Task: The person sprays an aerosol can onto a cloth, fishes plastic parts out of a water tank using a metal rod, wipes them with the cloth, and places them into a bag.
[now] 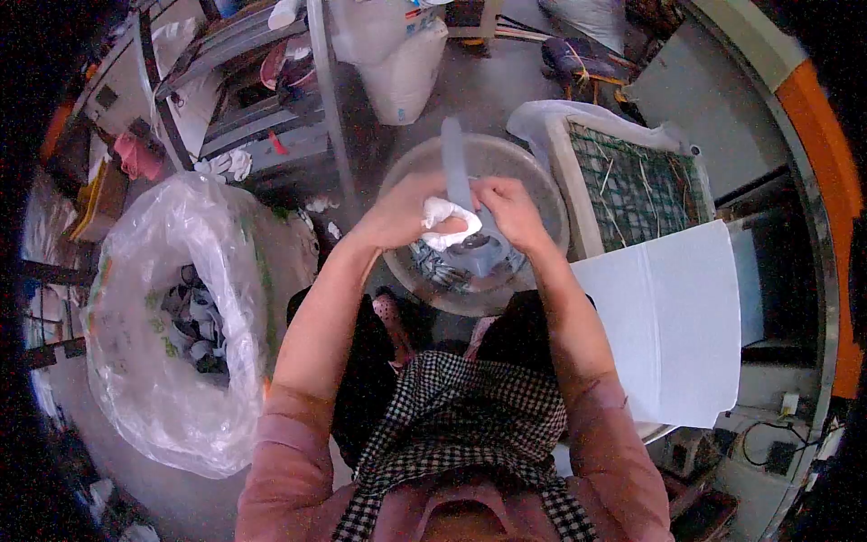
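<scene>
Fingers curled inward on both sides, we hold our hands close together in the head view, the left hand (405, 213) wrapped around a white cloth (440, 237) and the right hand (511, 211) seemingly pinching the near end of a long grey strip (453, 155). Our left fingertips are blurred and partly covered by the cloth, so we cannot tell whether they press on the strip as well. The strip is above a round basin (536, 173), between our two hands, with small grey pieces (439, 269) lying below. As we judge it, the step in hand is working the strip at its near end, and the next move calls for a steady pinch there, with the cloth kept in the left fingers. The strip's long axis runs away from our body, its free end pointing forward and leaning slightly left; whether it joins the grey shape beneath our hands, we cannot tell. To our left stands a clear plastic bag (135, 361) with more dark grey pieces (194, 316) inside; to our right, a white board (673, 334).
</scene>
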### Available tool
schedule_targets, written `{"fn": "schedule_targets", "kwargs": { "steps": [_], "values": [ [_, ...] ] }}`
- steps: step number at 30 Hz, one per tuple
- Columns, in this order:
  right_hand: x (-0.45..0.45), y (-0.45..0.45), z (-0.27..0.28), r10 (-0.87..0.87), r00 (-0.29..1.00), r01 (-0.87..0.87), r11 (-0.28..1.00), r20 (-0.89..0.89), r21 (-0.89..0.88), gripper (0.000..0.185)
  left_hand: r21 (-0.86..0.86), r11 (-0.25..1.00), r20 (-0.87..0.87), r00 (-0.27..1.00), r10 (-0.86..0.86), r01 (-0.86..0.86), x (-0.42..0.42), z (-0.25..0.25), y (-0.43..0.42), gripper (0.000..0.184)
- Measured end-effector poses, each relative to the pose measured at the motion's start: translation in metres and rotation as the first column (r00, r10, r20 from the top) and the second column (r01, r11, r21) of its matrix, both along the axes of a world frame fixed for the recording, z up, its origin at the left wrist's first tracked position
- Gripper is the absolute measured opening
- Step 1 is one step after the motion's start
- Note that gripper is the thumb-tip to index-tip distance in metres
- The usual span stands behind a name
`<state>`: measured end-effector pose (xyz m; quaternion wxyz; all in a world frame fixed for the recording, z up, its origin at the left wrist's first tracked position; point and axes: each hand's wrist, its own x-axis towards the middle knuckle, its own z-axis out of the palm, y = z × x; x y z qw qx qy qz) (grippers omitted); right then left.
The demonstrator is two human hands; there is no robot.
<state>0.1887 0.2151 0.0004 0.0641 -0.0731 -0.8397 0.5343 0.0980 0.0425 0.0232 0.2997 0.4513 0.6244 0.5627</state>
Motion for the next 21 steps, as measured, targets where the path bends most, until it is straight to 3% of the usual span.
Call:
{"fn": "schedule_targets", "kwargs": {
  "steps": [4, 6, 7, 8, 10, 12, 14, 16, 18, 19, 20, 21],
  "values": [
    [-0.003, -0.005, -0.008, -0.115, 0.991, 0.121, 0.988, 0.069, -0.092, 0.029, 0.079, 0.996, -0.064, 0.997, 0.045, -0.040, 0.004, -0.017, 0.006, 0.029],
    [-0.005, -0.005, -0.018, -0.257, 0.966, 0.257, 0.966, -0.002, -0.039, 0.032, 0.064, 0.944, -0.310, 0.893, 0.327, -0.324, 0.019, -0.020, 0.012, 0.035],
    [-0.004, -0.004, -0.015, -0.255, 0.967, 0.255, 0.966, -0.002, -0.041, 0.032, 0.168, 0.931, -0.341, 0.867, 0.363, -0.324, 0.023, -0.020, 0.014, 0.040],
    [-0.003, -0.002, -0.009, -0.220, 0.975, 0.221, 0.973, 0.018, -0.072, 0.031, 0.168, 0.930, -0.344, 0.865, 0.365, -0.326, 0.022, -0.018, 0.012, 0.040],
    [-0.003, 0.002, -0.009, -0.186, 0.982, 0.188, 0.977, 0.037, -0.099, 0.031, 0.174, 0.969, -0.379, 0.896, 0.231, -0.176, 0.016, -0.012, 0.009, 0.042],
    [-0.004, 0.005, -0.020, -0.166, 0.986, 0.167, 0.976, 0.019, -0.142, 0.030, 0.088, 0.987, -0.351, 0.923, 0.160, -0.137, 0.012, -0.011, 0.005, 0.050],
    [0.000, -0.001, -0.009, -0.144, 0.988, 0.139, 0.986, -0.050, -0.092, 0.028, 0.039, 0.983, -0.155, 0.971, 0.183, -0.179, 0.014, -0.009, 0.004, 0.043],
    [-0.001, 0.001, -0.008, -0.109, 0.987, 0.106, 0.994, -0.115, -0.034, 0.026, 0.061, 0.982, -0.177, 0.966, 0.187, -0.179, 0.017, -0.003, 0.005, 0.046],
    [-0.003, 0.010, -0.020, -0.131, 0.980, 0.135, 0.991, -0.147, 0.013, 0.021, 0.188, 0.943, -0.141, 0.943, 0.303, -0.275, 0.029, 0.004, 0.008, 0.046],
    [-0.003, 0.008, -0.021, -0.125, 0.980, 0.129, 0.991, -0.153, 0.017, 0.021, 0.294, 0.910, -0.041, 0.947, 0.318, -0.293, 0.033, 0.000, 0.012, 0.043],
    [-0.001, 0.005, -0.022, -0.141, 0.975, 0.153, 0.986, -0.171, 0.065, 0.019, 0.300, 0.907, -0.046, 0.945, 0.323, -0.296, 0.030, 0.000, 0.011, 0.043],
    [0.002, 0.002, -0.023, -0.156, 0.969, 0.179, 0.977, -0.190, 0.112, 0.018, 0.254, 0.924, 0.061, 0.958, 0.281, -0.287, 0.026, 0.001, 0.011, 0.041]
  ]
}}
